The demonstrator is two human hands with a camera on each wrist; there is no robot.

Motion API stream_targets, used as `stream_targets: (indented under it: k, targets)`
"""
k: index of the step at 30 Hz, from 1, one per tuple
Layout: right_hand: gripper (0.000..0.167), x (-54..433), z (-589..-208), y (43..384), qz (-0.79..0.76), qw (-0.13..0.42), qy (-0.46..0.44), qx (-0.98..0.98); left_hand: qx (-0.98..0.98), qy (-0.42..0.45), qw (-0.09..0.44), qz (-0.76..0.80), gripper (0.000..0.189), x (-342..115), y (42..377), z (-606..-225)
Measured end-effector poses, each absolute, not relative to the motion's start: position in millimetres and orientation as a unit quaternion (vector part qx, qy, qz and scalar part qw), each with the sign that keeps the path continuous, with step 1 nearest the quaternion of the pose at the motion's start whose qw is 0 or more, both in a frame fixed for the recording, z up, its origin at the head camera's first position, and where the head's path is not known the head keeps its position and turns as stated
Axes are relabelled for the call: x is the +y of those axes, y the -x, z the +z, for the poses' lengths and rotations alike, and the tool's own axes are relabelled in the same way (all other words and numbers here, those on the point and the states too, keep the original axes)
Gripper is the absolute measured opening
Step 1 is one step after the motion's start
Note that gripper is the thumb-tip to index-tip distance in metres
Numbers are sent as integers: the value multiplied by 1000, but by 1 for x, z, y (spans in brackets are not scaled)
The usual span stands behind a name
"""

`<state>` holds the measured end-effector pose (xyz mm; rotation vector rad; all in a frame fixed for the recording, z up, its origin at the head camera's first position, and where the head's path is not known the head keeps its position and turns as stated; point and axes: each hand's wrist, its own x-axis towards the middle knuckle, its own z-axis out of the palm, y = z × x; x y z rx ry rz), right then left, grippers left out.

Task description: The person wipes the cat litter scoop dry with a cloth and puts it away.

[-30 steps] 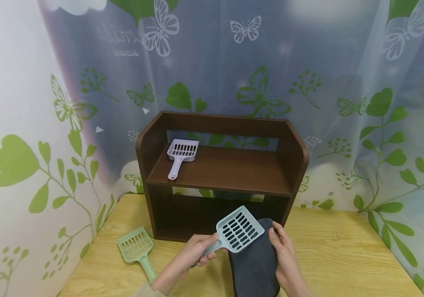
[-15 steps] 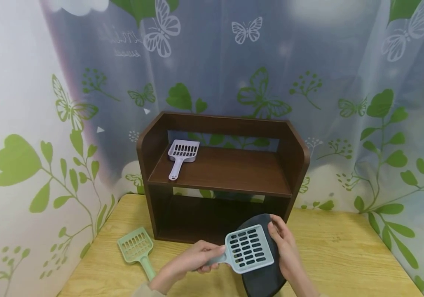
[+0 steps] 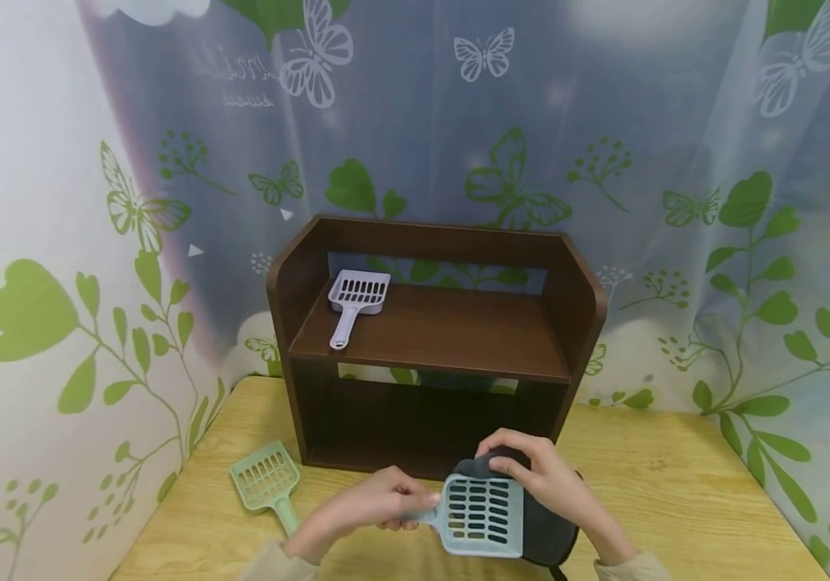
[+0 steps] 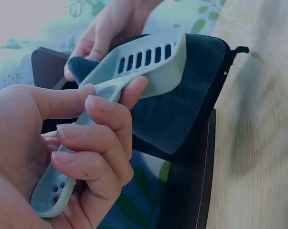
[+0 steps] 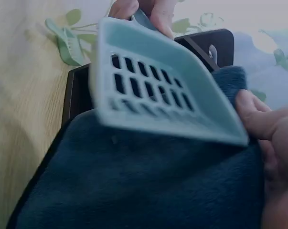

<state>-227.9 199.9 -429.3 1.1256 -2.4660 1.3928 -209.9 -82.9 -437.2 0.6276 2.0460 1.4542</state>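
Note:
By its handle, my left hand (image 3: 385, 502) grips a pale blue litter scoop (image 3: 515, 516) with a slotted pan. In the left wrist view, the fingers curl round the handle (image 4: 67, 179). My right hand (image 3: 541, 474) pinches a bunched part of a dark blue-grey cloth (image 3: 548, 532) at the scoop's rim. The cloth lies behind and below the pan, and a small black loop (image 4: 240, 49) sticks out from its edge. In the right wrist view, the pan (image 5: 208, 90) overlaps the cloth (image 5: 148, 176), with the right thumb close to the pan's corner.
A dark brown two-level shelf (image 3: 429, 367) stands behind the hands. On its upper board, at the left, lies a lavender scoop (image 3: 353, 307). A green scoop (image 3: 264, 502) lies on the wooden table (image 3: 676, 500) to the left. Patterned curtain (image 3: 415, 105) hangs behind.
The blue scoop has come down and turned from tilted up to nearly level. My right hand has moved over the pan's upper edge, folding the cloth, whose lower end has swung to the right.

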Motion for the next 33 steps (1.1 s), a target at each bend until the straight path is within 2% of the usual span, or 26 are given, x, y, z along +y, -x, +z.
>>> stream_targets:
  k: [13,22,33]
  targets:
    - [18,164,-421,219,337,92,-457,-818,783,-270,240,506,51,-74,208,-442]
    - [18,182,-417,222,369,79,-424,-824,782,-284,212,512,49,-75,206,-443]
    - [19,209,-423,225,435,78,-367,-818,788,-245,191,532,48,-85,207,-445]
